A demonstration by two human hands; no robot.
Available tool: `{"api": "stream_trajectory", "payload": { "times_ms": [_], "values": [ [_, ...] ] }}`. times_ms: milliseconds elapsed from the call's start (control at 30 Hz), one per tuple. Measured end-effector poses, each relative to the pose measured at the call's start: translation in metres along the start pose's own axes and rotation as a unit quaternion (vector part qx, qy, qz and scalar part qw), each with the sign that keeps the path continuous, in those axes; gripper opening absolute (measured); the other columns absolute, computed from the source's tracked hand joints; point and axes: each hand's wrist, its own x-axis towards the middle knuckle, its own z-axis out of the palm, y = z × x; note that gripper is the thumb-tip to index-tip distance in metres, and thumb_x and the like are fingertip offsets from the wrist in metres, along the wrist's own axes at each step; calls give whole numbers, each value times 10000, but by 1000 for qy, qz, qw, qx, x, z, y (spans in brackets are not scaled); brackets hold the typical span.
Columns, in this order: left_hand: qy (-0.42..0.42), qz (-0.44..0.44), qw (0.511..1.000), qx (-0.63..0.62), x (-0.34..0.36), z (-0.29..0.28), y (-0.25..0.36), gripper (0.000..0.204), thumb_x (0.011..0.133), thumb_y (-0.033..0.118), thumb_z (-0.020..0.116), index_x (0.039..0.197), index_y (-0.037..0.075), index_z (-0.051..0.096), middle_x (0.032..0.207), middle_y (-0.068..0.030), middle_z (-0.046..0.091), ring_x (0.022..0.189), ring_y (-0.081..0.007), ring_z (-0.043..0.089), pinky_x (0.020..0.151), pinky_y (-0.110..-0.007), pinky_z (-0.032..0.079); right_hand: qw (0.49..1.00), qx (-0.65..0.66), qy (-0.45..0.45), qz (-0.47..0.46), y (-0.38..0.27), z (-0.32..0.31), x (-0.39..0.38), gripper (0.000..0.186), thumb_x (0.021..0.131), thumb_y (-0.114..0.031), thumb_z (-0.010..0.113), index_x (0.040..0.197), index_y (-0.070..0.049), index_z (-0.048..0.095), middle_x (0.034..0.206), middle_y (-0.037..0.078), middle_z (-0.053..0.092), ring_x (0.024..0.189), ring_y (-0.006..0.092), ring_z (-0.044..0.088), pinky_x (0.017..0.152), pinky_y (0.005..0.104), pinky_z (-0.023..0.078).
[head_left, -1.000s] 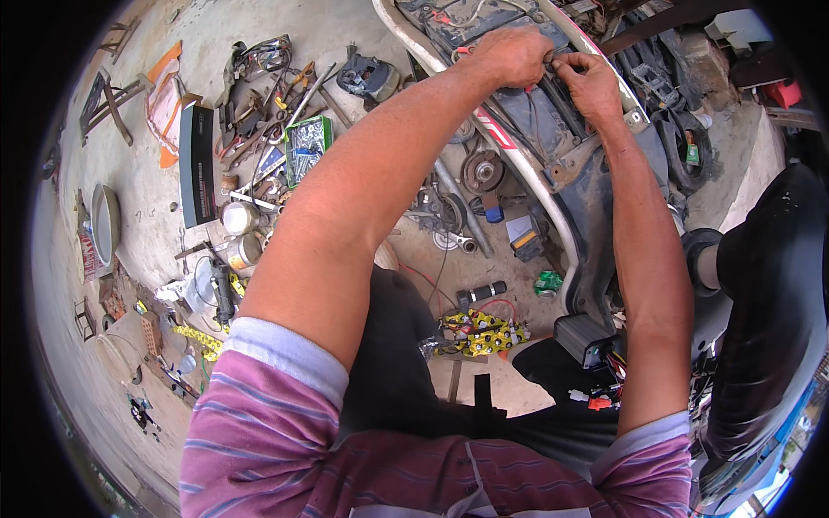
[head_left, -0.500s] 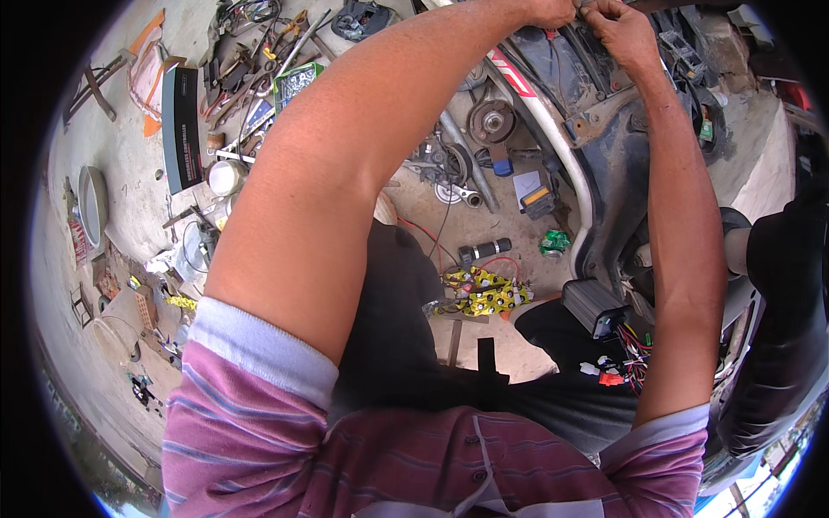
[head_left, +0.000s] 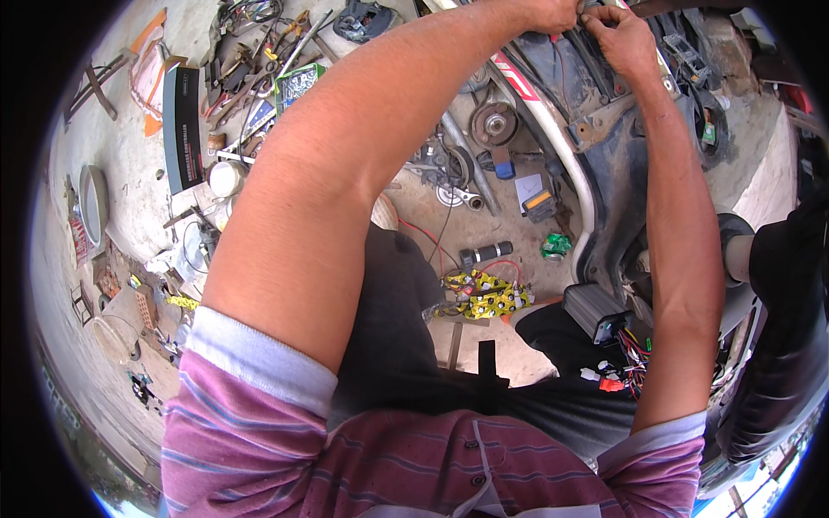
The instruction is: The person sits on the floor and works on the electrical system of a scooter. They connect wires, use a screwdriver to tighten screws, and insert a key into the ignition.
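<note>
Both hands are at the top edge of the view, close together above a white frame tube (head_left: 566, 142) of a partly stripped vehicle. My left hand (head_left: 560, 12) is partly cut off by the edge, its fingers drawn together. A thin red wire (head_left: 557, 53) hangs just below it, among dark cables. My right hand (head_left: 623, 40) meets it with thumb and forefinger pinched. Whatever lies between the fingertips is too small to make out. A grey finned controller box (head_left: 594, 312) rests by my right leg, its bundle of coloured wires (head_left: 635, 358) ending in white and red plugs.
A yellow patterned bundle (head_left: 492, 295), a black cylinder (head_left: 485, 252) and a crumpled green can (head_left: 555, 246) lie on the concrete before me. Left of them are a green tray of small parts (head_left: 298, 86), scattered tools and a long black box (head_left: 182, 129). A dark padded seat (head_left: 781, 319) stands right.
My right fingers have shifted slightly and stay pinched near the left hand. The view has moved a little; the objects on the floor lie as before.
</note>
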Motion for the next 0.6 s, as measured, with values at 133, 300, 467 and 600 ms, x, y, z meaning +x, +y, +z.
{"api": "stream_trajectory", "payload": {
  "times_ms": [133, 300, 467, 600],
  "values": [
    [8, -18, 1000, -8, 1, 1, 1, 228, 822, 163, 611, 873, 1, 762, 905, -284, 719, 907, -436, 723, 821, -518, 562, 998, -66, 1, -18, 8, 2, 6, 311, 908, -331, 761, 1098, -85, 788, 904, 74, 787, 816, 164, 738, 782, 322, 564],
    [17, -19, 999, -21, -2, -3, 1, 238, 831, 163, 593, 903, 9, 760, 941, -266, 730, 951, -428, 719, 858, -518, 555, 994, -102, 33, -26, 5, 5, 0, 293, 900, -322, 756, 1070, -86, 790, 921, 105, 788, 848, 241, 763, 810, 360, 575],
    [2, 4, 995, 98, 4, 2, 3, 247, 827, 233, 701, 1055, 177, 779, 1066, -108, 759, 1057, -325, 717, 881, -470, 565, 991, -116, 63, -37, -6, 7, -9, 263, 885, -304, 739, 1029, -90, 790, 961, 137, 773, 928, 312, 745, 868, 425, 571],
    [23, -13, 997, 77, 0, 7, 1, 237, 806, 195, 672, 1018, 184, 777, 1049, -96, 756, 1046, -325, 707, 868, -480, 567, 997, -69, 30, -12, -15, 2, -7, 258, 874, -256, 746, 1015, -42, 776, 974, 155, 768, 931, 302, 744, 871, 405, 561]
  ]
}}
